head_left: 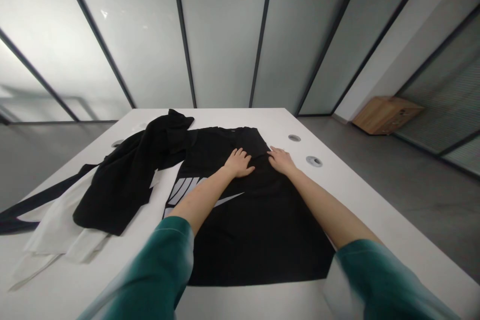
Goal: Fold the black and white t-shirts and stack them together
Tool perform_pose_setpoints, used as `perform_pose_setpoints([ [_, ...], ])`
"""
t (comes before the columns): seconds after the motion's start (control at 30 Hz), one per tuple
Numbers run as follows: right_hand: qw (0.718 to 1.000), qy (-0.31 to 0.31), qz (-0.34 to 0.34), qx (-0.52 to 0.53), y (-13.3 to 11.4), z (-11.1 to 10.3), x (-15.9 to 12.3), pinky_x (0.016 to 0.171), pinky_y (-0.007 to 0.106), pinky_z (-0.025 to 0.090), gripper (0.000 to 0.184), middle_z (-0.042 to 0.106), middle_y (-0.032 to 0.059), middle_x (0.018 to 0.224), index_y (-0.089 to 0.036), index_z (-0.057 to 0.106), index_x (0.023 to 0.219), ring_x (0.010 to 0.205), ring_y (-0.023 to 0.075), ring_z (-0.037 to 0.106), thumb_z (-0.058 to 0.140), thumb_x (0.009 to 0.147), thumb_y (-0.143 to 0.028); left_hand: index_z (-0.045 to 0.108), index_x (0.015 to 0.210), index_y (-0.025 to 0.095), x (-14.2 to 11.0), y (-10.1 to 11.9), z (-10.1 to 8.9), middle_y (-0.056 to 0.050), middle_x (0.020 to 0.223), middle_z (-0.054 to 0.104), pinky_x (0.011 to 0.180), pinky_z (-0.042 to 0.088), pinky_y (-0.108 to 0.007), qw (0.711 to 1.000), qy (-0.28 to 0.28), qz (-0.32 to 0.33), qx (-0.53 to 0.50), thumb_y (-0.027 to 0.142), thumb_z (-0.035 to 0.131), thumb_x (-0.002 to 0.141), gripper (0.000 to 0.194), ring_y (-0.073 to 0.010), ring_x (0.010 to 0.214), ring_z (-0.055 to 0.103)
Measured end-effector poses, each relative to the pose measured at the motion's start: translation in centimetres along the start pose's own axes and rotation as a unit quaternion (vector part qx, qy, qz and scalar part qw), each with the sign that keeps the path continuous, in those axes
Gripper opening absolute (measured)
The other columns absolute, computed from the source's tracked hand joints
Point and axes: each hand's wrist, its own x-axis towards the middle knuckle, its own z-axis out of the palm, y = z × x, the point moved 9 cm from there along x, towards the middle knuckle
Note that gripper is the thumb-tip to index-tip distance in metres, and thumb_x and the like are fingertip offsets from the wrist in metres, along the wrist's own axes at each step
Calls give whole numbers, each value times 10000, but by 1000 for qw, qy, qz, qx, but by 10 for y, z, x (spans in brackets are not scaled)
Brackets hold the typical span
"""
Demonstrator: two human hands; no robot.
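Note:
A black T-shirt (258, 225) with a white printed logo lies spread flat on the white table (337, 180). My left hand (238, 162) rests palm down on the shirt's upper part, fingers stretched out. My right hand (281, 160) lies flat beside it, a little to the right, fingers also extended on the cloth. Neither hand grips anything. Both forearms reach out from green sleeves over the shirt.
A heap of black clothes (131, 180) lies left of the shirt, over a white garment (60, 230). Two round cable ports (313, 161) sit in the table at the right. A wooden box (386, 114) stands on the floor beyond. Glass wall panels rise behind.

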Motion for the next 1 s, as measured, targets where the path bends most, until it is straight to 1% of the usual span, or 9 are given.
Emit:
perform_pose_setpoints([
  [0.1,1000,9,20,3,-1,-10,11,1038,445,393,426,615,142,1334,-168,699,1130,1254,303,517,329,980,-316,577,1338,125,-3,4,-6,-181,1351,555,1150,274,-429,999,11,26,15,532,414,928,601,-313,1316,467],
  [0.17,999,25,34,13,-3,-18,23,1019,449,402,451,640,165,1280,-143,683,1147,1206,313,548,314,989,-350,594,1314,139,-5,4,-7,-169,1318,570,1099,346,-405,999,11,34,17,529,417,929,576,-290,1226,542],
  [0.33,998,21,24,57,-23,-19,61,1089,445,342,541,429,161,1520,-128,460,1438,1352,302,432,333,990,-403,563,1334,157,-9,4,-4,-148,1459,486,1136,311,-429,999,23,35,0,533,434,931,566,-288,1349,440],
  [0.43,997,-23,30,64,-34,-3,79,1126,451,294,605,294,165,1594,-127,363,1505,1440,297,310,302,1000,-454,560,1332,157,-12,6,-2,-138,1431,524,1162,276,-446,999,27,39,-10,520,438,937,550,-277,1362,429],
  [0.53,996,-67,28,51,-45,18,85,1149,475,243,645,236,162,1615,-134,333,1525,1472,312,238,281,998,-502,587,1302,156,-15,9,-4,-134,1379,568,1139,318,-423,998,33,58,-22,503,438,942,521,-263,1299,497],
  [0.63,996,-75,22,35,-52,26,83,1157,498,215,670,231,159,1617,-139,330,1529,1475,321,222,274,989,-531,576,1317,169,-19,8,-7,-131,1408,545,1121,344,-414,997,41,63,-29,508,432,947,523,-261,1302,498],
  [0.73,999,-29,24,25,-51,11,78,1160,486,220,657,247,169,1610,-118,314,1532,1464,307,255,248,998,-495,542,1357,164,-24,-6,-12,-147,1471,482,1138,318,-437,999,48,17,-15,527,420,946,562,-289,1361,437],
  [0.87,1000,17,-12,1,-58,-19,54,1161,461,233,637,299,183,1587,-105,372,1502,1442,314,298,312,986,-475,509,1396,153,-42,-43,-19,-170,1519,422,1145,294,-470,996,22,-83,3,564,430,929,627,-342,1415,356],
  [1.0,999,-26,-40,2,-70,-21,8,1159,500,231,694,294,157,1595,-164,382,1509,1448,351,276,317,962,-586,424,1466,143,-71,-86,-17,-203,1575,318,1138,262,-557,982,-42,-186,10,636,361,922,738,-384,1461,253],
])
